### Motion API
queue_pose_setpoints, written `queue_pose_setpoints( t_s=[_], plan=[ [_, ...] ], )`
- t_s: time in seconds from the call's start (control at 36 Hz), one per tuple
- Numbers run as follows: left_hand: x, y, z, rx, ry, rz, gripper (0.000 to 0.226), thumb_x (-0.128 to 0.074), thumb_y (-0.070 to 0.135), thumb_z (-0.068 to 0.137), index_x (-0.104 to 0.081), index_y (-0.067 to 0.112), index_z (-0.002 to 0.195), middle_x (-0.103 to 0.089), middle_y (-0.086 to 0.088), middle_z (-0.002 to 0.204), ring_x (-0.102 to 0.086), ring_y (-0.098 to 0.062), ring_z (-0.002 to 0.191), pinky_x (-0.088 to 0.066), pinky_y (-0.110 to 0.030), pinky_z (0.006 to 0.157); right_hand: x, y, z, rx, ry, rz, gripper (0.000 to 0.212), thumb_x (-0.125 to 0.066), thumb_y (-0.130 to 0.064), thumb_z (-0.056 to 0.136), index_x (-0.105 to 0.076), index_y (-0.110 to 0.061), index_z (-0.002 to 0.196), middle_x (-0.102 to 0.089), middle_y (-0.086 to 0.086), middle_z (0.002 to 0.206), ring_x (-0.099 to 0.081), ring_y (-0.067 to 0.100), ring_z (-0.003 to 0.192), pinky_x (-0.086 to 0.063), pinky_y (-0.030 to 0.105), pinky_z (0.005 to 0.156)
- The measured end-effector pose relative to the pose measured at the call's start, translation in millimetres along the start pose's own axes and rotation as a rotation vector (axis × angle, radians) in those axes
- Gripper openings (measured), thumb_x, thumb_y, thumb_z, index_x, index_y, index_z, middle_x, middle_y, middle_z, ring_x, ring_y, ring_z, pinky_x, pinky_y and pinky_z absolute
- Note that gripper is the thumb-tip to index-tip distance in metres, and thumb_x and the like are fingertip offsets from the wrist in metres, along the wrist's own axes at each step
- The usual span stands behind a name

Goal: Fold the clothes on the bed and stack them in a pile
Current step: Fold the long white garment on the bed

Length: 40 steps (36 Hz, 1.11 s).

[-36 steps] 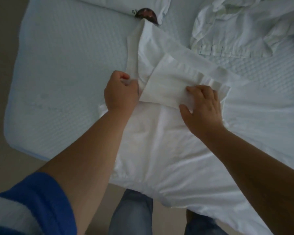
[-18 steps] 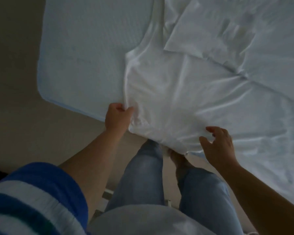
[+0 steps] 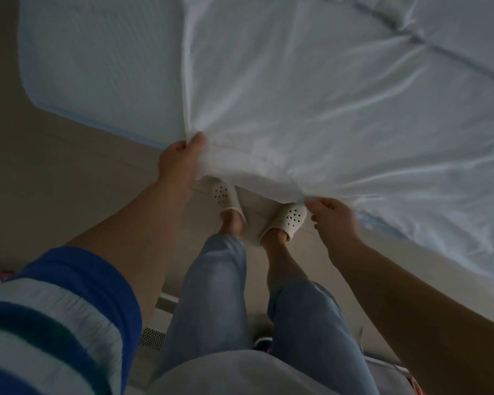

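Left hand (image 3: 180, 161): grasping the bottom hem of the white garment (image 3: 311, 95) at its left corner; thumb on top of the cloth, fingers tucked under the edge.
Right hand (image 3: 332, 216): pinching the same hem at the other end, well apart from the left; fingertips curled on the fabric edge, which bunches just above them.
Garment: spread flat on the bed (image 3: 97, 58), running away from both hands; hem hangs past the mattress edge between the hands, above the slippers (image 3: 290, 220); creases fan out from each grip; far end out of frame.
Step, as judged: hem taken up for a fold away from the body, over the upper half; not yet begun.
Risk, uneven lift: one hand rising ahead of the other would skew the fold; side edges would no longer match.
Risk, thin grip: the right-hand pinch looks slight; the hem could slip out mid-lift and drop toward the floor.
Risk, drag: pulling toward the body instead of lifting could slide the whole garment off the bed edge.
Risk, creases: radiating wrinkles may get folded in if the cloth is not pulled taut first.
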<state>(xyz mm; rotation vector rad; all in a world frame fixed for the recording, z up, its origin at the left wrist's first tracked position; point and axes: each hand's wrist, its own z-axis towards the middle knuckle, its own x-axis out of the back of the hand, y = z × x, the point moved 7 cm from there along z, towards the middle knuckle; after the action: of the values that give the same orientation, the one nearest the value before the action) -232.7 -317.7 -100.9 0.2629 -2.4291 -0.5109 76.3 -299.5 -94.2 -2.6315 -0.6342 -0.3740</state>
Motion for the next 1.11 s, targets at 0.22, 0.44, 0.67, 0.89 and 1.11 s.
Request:
queue_pose_setpoints(
  t_s=[0.22, 0.44, 0.67, 0.89, 1.11],
  plan=[
    [-19, -48, -2, 0.057, -0.243, -0.073, 0.016, -0.071, 0.032, 0.081, -0.067, 0.020, 0.090, -0.069, -0.004, 0.099, -0.065, -0.014, 0.086, -0.051, -0.029, 0.079, -39, 16, -1, -0.133, -0.100, 0.404, 0.010, -0.067, -0.015, 0.083, -0.057, -0.015, 0.081, -0.055, -0.001, 0.078, -0.053, 0.015, 0.078, -0.044, 0.029, 0.068],
    [-5, -45, -5, 0.065, -0.270, -0.094, 0.033, -0.067, 0.046, 0.079, -0.068, 0.014, 0.089, -0.070, -0.007, 0.099, -0.068, -0.025, 0.091, -0.054, -0.043, 0.085, -68, 11, -16, -0.111, -0.154, 0.445, 0.009, -0.069, -0.014, 0.081, -0.066, -0.021, 0.084, -0.069, -0.007, 0.078, -0.065, 0.006, 0.068, -0.047, 0.016, 0.053],
    [-16, -37, -48, 0.323, -0.667, -0.267, 0.028, -0.057, 0.029, 0.090, -0.063, 0.008, 0.107, -0.066, -0.007, 0.089, -0.062, -0.022, 0.079, -0.052, -0.032, 0.070, -69, -9, -56, -0.124, -0.164, 0.610, 0.016, -0.057, -0.005, 0.089, -0.061, -0.004, 0.104, -0.065, 0.008, 0.087, -0.062, 0.018, 0.072, -0.051, 0.021, 0.051],
    [-14, 72, -40, 0.161, -0.681, -0.433, 0.023, -0.059, 0.026, 0.090, -0.065, 0.007, 0.101, -0.073, -0.009, 0.088, -0.071, -0.024, 0.078, -0.056, -0.031, 0.062, -11, -72, -56, 0.011, -0.027, 0.689, 0.031, -0.060, -0.011, 0.086, -0.051, -0.017, 0.057, -0.051, -0.004, 0.050, -0.052, 0.010, 0.051, -0.047, 0.026, 0.054],
    [-59, 186, -6, -0.059, -0.441, -0.341, 0.012, -0.065, 0.028, 0.084, -0.066, 0.017, 0.079, -0.072, -0.003, 0.081, -0.069, -0.023, 0.077, -0.057, -0.041, 0.076, 37, -150, 2, 0.094, 0.029, 0.834, 0.020, -0.063, -0.011, 0.085, -0.056, -0.020, 0.068, -0.060, -0.002, 0.065, -0.061, 0.011, 0.060, -0.051, 0.025, 0.055]
  ],
)
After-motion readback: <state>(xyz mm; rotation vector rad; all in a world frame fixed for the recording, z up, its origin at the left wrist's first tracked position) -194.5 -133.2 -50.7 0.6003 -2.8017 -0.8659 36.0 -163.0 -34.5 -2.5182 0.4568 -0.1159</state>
